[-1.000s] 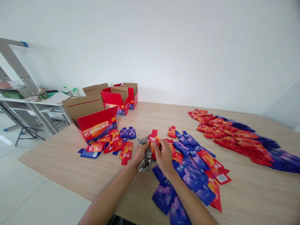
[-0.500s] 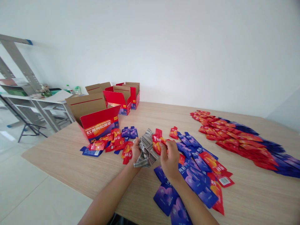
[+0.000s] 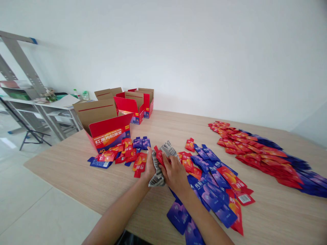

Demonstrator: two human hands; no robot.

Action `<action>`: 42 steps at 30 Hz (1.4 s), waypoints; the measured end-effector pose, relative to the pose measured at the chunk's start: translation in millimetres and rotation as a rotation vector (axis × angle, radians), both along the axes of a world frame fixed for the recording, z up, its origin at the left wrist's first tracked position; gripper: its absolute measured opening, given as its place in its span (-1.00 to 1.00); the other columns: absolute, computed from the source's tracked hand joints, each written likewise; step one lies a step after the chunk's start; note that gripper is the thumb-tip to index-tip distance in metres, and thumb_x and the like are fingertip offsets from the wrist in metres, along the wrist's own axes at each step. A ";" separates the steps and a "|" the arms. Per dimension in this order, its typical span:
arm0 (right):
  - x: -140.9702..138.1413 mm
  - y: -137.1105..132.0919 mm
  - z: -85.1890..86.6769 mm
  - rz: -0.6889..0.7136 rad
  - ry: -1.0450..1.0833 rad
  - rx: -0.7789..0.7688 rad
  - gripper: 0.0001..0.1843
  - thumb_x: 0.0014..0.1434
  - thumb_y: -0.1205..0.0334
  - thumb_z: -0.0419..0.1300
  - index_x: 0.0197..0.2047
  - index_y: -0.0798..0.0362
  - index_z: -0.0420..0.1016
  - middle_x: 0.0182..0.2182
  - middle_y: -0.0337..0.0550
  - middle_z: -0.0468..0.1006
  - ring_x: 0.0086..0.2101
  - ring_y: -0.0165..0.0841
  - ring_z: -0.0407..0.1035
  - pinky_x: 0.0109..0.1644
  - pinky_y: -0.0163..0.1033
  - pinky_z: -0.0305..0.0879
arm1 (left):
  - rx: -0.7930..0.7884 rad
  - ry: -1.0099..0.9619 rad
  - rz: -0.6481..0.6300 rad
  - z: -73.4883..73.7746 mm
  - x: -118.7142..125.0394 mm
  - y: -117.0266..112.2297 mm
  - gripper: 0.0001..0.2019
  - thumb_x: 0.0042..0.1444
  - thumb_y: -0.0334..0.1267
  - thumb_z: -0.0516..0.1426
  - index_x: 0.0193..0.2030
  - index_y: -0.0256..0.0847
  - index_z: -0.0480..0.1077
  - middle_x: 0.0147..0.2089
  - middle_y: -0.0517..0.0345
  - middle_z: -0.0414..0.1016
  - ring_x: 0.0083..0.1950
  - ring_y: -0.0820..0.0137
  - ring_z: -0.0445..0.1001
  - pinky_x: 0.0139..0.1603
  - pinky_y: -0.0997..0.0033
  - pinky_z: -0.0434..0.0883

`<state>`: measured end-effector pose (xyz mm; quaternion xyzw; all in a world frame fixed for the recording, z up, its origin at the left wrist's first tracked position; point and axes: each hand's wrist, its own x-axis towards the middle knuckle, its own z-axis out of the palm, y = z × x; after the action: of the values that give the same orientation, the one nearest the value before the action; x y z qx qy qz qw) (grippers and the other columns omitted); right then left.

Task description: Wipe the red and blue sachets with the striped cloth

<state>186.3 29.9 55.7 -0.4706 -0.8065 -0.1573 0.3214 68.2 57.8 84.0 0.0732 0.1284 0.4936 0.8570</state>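
Note:
A grey striped cloth [image 3: 169, 148] is held in my left hand [image 3: 150, 166], whose fingers are partly hidden behind it. My right hand [image 3: 175, 173] grips a red pouch [image 3: 158, 156] and presses it against the cloth. Right beside my right wrist lie loose blue pouches [image 3: 213, 197] and red pouches [image 3: 187, 161], overlapping on the table. To the left of my hands, a smaller group of red pouches [image 3: 127, 149] and blue pouches [image 3: 145, 143] lies in front of an open carton.
The open red carton [image 3: 112, 134] stands at the left, with more open cartons [image 3: 133, 105] behind it near the wall. Long overlapping rows of red and blue pouches [image 3: 260, 153] cover the table's right side. Desks [image 3: 51, 109] stand beyond the table's left edge.
My right hand has moved left with the red pouch and now holds it against the cloth. The pouch was in front of the cloth's right edge before.

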 end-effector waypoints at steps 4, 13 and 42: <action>2.2 -2.3 7.6 0.041 -0.076 -0.108 -0.51 0.46 0.10 -0.02 0.35 0.11 0.31 -0.17 0.06 0.44 -0.17 -0.12 0.38 -0.19 -0.09 0.40 | 0.048 -0.019 0.074 3.8 -5.5 5.4 -0.18 0.18 0.43 -0.10 0.06 -0.32 0.52 -0.13 -0.16 0.65 -0.03 0.06 0.61 -0.02 0.13 0.53; 8.7 -3.2 15.6 0.326 -0.008 -0.384 -0.59 0.48 0.16 -0.04 0.28 0.07 0.37 -0.12 0.01 0.50 -0.18 -0.22 0.45 -0.08 -0.14 0.42 | 0.068 0.041 0.254 -14.8 -26.9 27.0 -0.16 0.16 0.47 -0.17 0.04 -0.23 0.53 -0.11 -0.11 0.65 0.07 -0.04 0.56 0.13 -0.07 0.43; 1.2 -0.2 -1.0 0.032 0.536 -0.228 -0.54 0.41 -0.05 0.09 0.27 -0.07 0.40 -0.17 -0.05 0.42 -0.17 -0.19 0.41 -0.05 -0.05 0.43 | -0.096 0.071 0.044 4.2 -2.5 0.2 -0.49 0.38 0.00 -0.09 0.14 -0.29 0.49 -0.15 -0.12 0.67 -0.14 0.13 0.66 0.02 0.06 0.55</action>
<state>187.6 29.8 54.7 -0.5158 -0.7126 0.0696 0.4705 65.7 58.0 88.2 0.0468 0.1840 0.5026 0.8434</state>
